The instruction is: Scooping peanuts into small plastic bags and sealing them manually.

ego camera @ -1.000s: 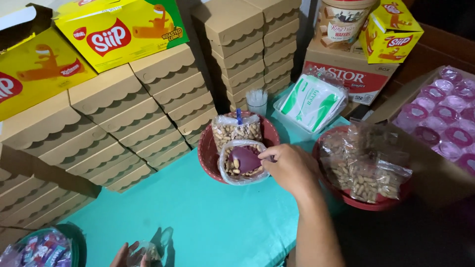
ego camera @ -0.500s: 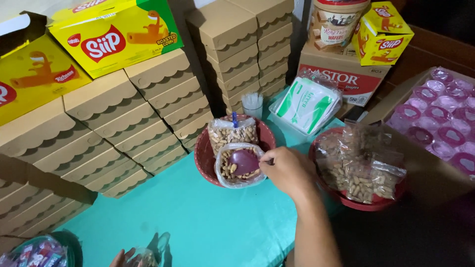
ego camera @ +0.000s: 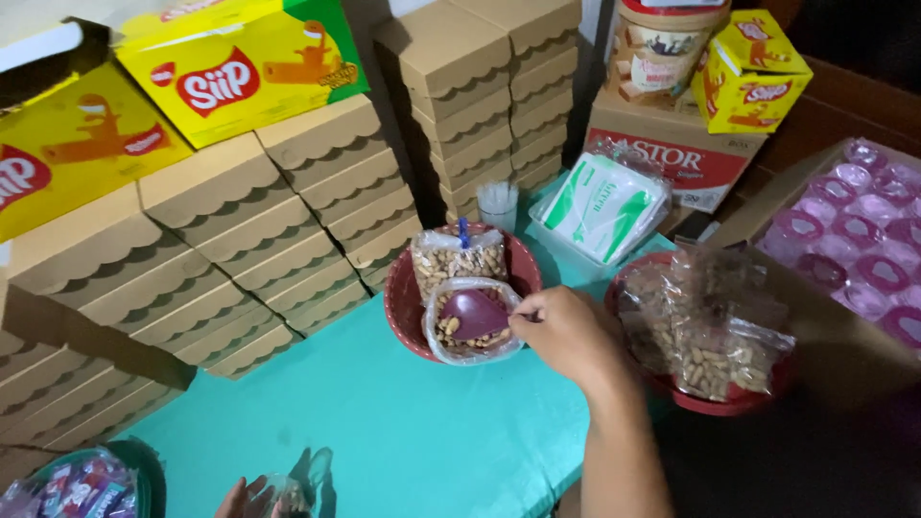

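Glossy purple plastic scoop (ego camera: 475, 314); clear shiny plastic bag of peanuts (ego camera: 470, 321); smooth red plastic bowl (ego camera: 403, 302). Matt brown cardboard boxes (ego camera: 240, 230). Matt teal tabletop (ego camera: 384, 432) cover, smooth. Glossy yellow printed cartons (ego camera: 240, 72).

2 red bowls (ego camera: 408, 317) (ego camera: 739, 398), 1 purple scoop (ego camera: 472, 314), 3 yellow snack cartons (ego camera: 240, 72) (ego camera: 62, 158) (ego camera: 748, 72), 1 tied peanut bag (ego camera: 459, 261) (more loose bags in right bowl, uncountable).

i read bright, even light from above on the teal tablecloth (ego camera: 384, 432). the right edge falls into deep shadow. glare marks the clear peanut bags (ego camera: 710, 326). my right hand (ego camera: 566, 331) is slightly soft; frame corners show mild wide-angle stretch.
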